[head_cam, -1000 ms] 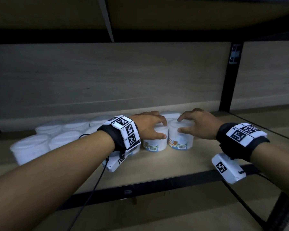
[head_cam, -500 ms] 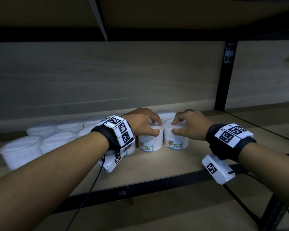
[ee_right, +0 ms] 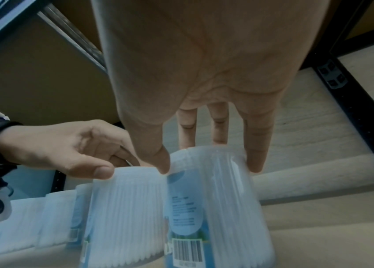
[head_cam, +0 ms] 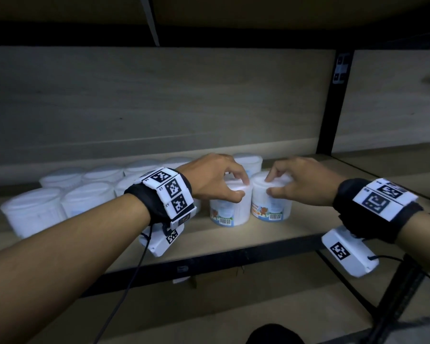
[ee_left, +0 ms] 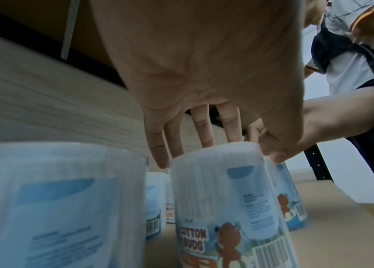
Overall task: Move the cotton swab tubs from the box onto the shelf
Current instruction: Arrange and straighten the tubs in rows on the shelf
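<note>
Two white cotton swab tubs with bear labels stand side by side near the front of the wooden shelf (head_cam: 246, 235). My left hand (head_cam: 241, 187) grips the lid rim of the left tub (head_cam: 230, 212) from above, thumb on the near side. My right hand (head_cam: 269, 186) holds the right tub (head_cam: 271, 207) the same way. In the left wrist view my left hand (ee_left: 218, 152) has its fingers over the top of its tub (ee_left: 222, 208). In the right wrist view my right hand (ee_right: 209, 163) has its thumb and little finger straddling its tub (ee_right: 216, 208).
Several more white tubs (head_cam: 85, 199) stand in rows on the shelf to the left, and one (head_cam: 248, 161) behind the two held tubs. A black upright post (head_cam: 333, 108) bounds the bay on the right. A lower shelf board (head_cam: 233, 306) lies beneath.
Both hands stay on the two front tubs, which stand on the shelf in about the same spot. The fingers now sit higher, at the lid rims.
</note>
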Demonstrator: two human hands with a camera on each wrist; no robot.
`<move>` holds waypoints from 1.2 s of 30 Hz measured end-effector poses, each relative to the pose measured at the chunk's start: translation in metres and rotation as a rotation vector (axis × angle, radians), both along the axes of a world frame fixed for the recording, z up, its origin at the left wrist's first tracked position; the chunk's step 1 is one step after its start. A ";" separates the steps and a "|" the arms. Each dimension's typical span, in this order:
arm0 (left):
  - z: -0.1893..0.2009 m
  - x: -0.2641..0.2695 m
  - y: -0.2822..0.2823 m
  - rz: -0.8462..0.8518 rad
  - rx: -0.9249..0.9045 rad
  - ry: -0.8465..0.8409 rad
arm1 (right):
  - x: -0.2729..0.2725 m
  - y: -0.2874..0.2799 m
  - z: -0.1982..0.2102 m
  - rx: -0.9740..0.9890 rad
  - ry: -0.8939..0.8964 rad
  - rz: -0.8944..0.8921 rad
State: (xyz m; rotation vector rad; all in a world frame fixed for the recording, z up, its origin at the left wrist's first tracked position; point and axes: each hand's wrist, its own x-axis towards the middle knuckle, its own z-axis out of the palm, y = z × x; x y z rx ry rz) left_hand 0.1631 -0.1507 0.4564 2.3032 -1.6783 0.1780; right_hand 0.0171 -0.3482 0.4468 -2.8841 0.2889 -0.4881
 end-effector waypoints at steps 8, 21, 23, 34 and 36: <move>0.005 -0.027 0.012 -0.036 0.019 0.009 | -0.027 0.008 0.006 -0.030 0.060 0.008; 0.012 -0.046 0.021 0.059 0.208 0.029 | -0.040 0.023 0.032 -0.003 0.198 -0.105; 0.016 -0.046 0.020 0.080 0.293 0.044 | -0.035 0.027 0.039 0.016 0.257 -0.138; 0.024 -0.050 0.016 0.131 0.306 0.109 | -0.028 0.037 0.047 -0.078 0.383 -0.136; 0.024 -0.051 0.015 0.148 0.302 0.108 | -0.030 0.034 0.047 -0.073 0.368 -0.120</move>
